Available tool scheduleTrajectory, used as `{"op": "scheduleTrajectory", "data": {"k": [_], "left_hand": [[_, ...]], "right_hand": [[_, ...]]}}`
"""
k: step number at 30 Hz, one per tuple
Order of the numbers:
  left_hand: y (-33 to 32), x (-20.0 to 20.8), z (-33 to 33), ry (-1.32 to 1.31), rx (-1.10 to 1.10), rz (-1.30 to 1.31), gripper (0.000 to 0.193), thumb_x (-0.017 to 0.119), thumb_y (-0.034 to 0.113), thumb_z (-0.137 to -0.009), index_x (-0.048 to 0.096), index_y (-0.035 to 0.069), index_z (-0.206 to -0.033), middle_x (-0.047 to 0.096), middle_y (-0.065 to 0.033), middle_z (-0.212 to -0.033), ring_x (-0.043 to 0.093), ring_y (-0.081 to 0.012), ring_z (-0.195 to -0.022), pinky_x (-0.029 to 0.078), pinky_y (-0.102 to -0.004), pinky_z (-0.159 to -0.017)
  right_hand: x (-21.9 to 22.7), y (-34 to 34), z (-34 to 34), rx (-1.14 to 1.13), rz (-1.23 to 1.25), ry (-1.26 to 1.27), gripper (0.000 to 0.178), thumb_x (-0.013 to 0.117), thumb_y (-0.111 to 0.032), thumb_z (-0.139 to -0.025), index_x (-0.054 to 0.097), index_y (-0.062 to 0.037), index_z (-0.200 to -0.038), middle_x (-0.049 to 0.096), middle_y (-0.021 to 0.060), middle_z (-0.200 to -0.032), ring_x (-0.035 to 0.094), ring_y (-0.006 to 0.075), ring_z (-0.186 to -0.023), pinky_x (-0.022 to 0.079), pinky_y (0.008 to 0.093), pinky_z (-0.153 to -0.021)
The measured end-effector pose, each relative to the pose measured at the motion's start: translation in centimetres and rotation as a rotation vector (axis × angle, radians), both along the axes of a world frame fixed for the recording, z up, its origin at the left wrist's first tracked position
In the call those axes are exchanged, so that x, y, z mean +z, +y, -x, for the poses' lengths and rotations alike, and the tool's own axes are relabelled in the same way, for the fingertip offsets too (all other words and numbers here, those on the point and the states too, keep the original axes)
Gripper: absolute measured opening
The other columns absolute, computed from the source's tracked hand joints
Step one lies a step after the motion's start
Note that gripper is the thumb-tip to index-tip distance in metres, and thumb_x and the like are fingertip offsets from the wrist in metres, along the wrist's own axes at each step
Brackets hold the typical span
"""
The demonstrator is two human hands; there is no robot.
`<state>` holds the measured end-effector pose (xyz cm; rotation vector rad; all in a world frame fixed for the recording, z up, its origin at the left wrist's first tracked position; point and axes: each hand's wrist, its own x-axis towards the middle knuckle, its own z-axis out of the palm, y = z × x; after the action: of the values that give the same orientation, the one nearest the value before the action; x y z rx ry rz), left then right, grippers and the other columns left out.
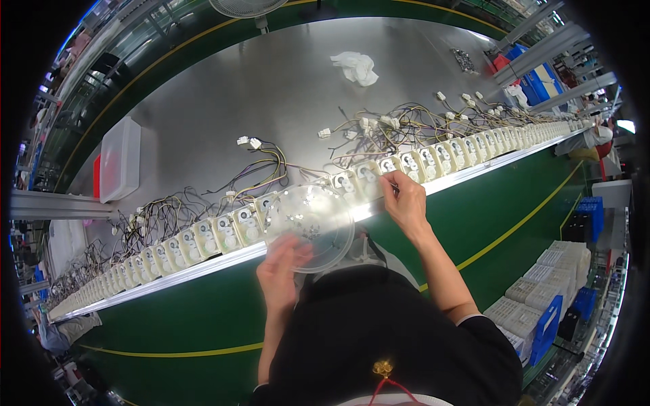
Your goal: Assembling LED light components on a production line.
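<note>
A round, clear plastic tub (328, 233) with small shiny pieces in it is held in front of me. My left hand (281, 260) is closed on its near left side, the fingers blurred through the clear plastic. My right hand (406, 201) reaches to the row of white plastic housings (411, 164), thumb and forefinger pinched at the near edge of one. Whatever is between those fingertips is too small to make out. Wires (277, 166) with white connectors trail from the housings onto the metal table.
The long row of housings runs along the near edge of the grey metal table (223, 101). A crumpled white cloth (355, 68) lies farther back. At the left stands a translucent bin (122, 160). Stacked white trays (542, 284) and a blue crate (546, 329) are at the lower right.
</note>
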<state>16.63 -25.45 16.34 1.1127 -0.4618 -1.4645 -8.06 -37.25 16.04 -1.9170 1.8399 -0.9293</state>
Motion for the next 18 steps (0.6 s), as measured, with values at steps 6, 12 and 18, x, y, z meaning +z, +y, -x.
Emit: {"op": "scheduleTrajectory", "data": {"k": [6, 12, 18], "left_hand": [[-0.02, -0.2, -0.05, 0.009, -0.014, 0.015, 0.023, 0.049, 0.003, -0.091, 0.057, -0.007, -0.11, 0.048, -0.0125, -0.124, 0.06, -0.0334, -0.099, 0.052, -0.0416, -0.085], [-0.03, -0.31, 0.02, 0.014, -0.016, 0.029, 0.022, 0.049, 0.003, -0.091, 0.057, -0.007, -0.11, 0.049, -0.0127, -0.123, 0.06, -0.0335, -0.099, 0.052, -0.0413, -0.084], [0.04, -0.47, 0.04, 0.007, -0.011, 0.025, 0.023, 0.049, 0.002, -0.091, 0.057, -0.008, -0.11, 0.049, -0.0132, -0.123, 0.061, -0.0336, -0.098, 0.053, -0.0411, -0.084]], "right_hand": [[0.13, -0.11, -0.31, 0.004, 0.031, 0.015, 0.014, 0.064, -0.015, -0.081, 0.061, -0.0031, -0.077, 0.061, 0.0137, -0.064, 0.058, 0.0292, -0.051, 0.045, 0.0369, -0.049], [0.21, 0.22, 0.05, 0.016, 0.029, 0.071, 0.013, 0.062, -0.014, -0.082, 0.063, -0.0016, -0.082, 0.063, 0.0137, -0.067, 0.059, 0.0242, -0.05, 0.045, 0.0326, -0.049], [0.86, 0.52, 0.2, 0.021, 0.073, 0.082, 0.011, 0.064, -0.014, -0.081, 0.064, -0.0024, -0.083, 0.063, 0.0135, -0.068, 0.058, 0.0234, -0.05, 0.045, 0.0322, -0.049]]}}
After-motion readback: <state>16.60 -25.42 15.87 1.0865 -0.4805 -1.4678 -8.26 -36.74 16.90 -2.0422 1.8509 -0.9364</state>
